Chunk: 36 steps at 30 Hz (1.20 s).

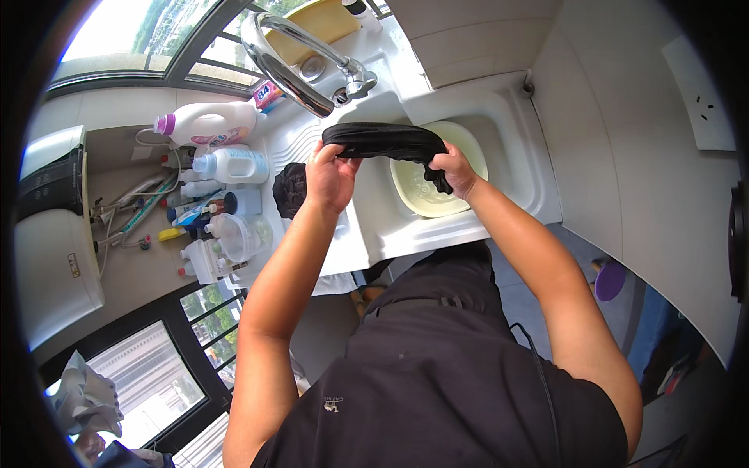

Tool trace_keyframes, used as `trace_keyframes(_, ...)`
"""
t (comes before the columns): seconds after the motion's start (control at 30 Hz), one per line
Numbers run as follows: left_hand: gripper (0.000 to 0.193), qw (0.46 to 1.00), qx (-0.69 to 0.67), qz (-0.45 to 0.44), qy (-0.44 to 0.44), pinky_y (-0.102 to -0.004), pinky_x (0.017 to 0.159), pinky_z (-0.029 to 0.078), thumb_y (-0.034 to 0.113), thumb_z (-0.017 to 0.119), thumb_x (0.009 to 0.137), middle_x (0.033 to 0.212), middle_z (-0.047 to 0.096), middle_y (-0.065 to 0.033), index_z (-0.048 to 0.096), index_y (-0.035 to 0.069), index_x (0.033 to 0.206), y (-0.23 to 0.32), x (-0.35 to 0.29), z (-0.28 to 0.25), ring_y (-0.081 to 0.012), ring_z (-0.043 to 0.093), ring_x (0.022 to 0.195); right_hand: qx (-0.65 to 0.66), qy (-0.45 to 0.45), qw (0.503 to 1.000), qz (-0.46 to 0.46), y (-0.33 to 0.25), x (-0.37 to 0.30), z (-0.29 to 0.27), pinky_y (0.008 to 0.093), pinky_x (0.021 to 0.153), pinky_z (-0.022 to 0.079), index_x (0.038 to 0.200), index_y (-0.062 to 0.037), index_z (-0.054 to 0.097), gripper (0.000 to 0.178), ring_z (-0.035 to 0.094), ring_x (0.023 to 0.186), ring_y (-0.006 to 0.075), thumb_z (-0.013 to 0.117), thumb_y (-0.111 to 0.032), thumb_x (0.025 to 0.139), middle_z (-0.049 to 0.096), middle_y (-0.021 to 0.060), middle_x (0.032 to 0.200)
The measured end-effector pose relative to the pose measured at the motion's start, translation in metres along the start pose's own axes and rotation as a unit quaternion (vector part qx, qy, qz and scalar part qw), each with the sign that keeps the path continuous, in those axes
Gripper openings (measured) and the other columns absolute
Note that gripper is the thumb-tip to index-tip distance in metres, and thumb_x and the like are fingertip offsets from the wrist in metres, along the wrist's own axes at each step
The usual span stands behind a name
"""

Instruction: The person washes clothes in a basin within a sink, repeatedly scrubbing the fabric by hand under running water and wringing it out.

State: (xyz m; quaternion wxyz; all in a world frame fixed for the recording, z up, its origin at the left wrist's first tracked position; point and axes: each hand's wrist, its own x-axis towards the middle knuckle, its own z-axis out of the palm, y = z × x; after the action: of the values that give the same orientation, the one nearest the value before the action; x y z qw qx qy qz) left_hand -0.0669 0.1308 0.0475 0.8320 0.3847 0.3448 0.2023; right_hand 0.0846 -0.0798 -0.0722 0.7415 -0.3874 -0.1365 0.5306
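Observation:
A black cloth garment (382,140) is stretched in a band between my two hands, above the sink and the pale yellow basin. My left hand (331,175) grips its left end, fingers closed on it. The right end is pinched in my right hand (456,169), and a loose part hangs down there. The basin (477,144) stands in the white sink (523,144) and holds some water. Beside my left wrist, a second bunched black cloth (290,190) lies on the ribbed drainboard (292,148).
A chrome faucet (292,74) arches over the sink's back. Several detergent bottles, among them a white jug with a purple cap (214,123) and a white jug with a blue cap (238,165), line the left side. A tiled wall (601,148) rises on the right.

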Motion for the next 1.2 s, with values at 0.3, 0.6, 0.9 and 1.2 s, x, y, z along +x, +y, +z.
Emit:
trace_keyframes(0.3,0.107,0.779,0.558,0.260,-0.119,-0.0487,0.112,0.047,0.029,0.087,0.083,0.164,0.040,-0.0220,0.023,0.007,0.166,-0.059,-0.010,-0.017,-0.0374,0.057,0.135,0.111,-0.036,0.993,0.008,-0.047,-0.004,0.025,0.0397,0.101,0.057,0.127,0.0028,0.064,0.053,0.070,0.106,0.0215,0.058,-0.011,0.076,0.072,0.0104,0.114)
trace_keyframes(0.6,0.034,0.665,0.717,0.183,-0.099,-0.0460,0.086,0.058,0.017,0.077,0.076,0.100,0.075,-0.0169,0.072,0.004,0.108,-0.006,0.009,0.072,-0.0387,0.074,0.096,-0.501,0.049,0.863,0.050,-0.068,-0.004,-0.004,0.0363,0.089,0.056,0.131,-0.0087,0.066,0.054,0.072,0.099,0.0236,0.076,-0.025,0.080,0.075,0.0108,0.110)
trace_keyframes(0.9,0.031,0.433,0.855,0.212,-0.191,-0.0454,0.084,0.061,0.025,0.080,0.077,0.102,0.075,-0.0085,0.074,0.014,0.106,-0.001,-0.009,0.128,-0.0339,0.075,0.097,-0.335,0.081,0.926,-0.155,-0.002,0.006,0.004,0.0353,0.100,0.053,0.146,-0.0118,0.057,0.074,0.066,0.110,0.0181,0.091,-0.013,0.080,0.070,0.0064,0.120)
trace_keyframes(1.2,0.052,0.707,0.675,0.156,-0.143,-0.0428,0.104,0.052,0.028,0.079,0.091,0.127,0.066,-0.0216,0.066,0.001,0.134,-0.034,0.015,0.052,-0.0360,0.066,0.121,0.142,0.032,0.988,-0.055,-0.013,0.015,0.013,0.0353,0.099,0.055,0.131,-0.0003,0.064,0.050,0.068,0.108,0.0196,0.063,-0.010,0.083,0.070,0.0089,0.120)
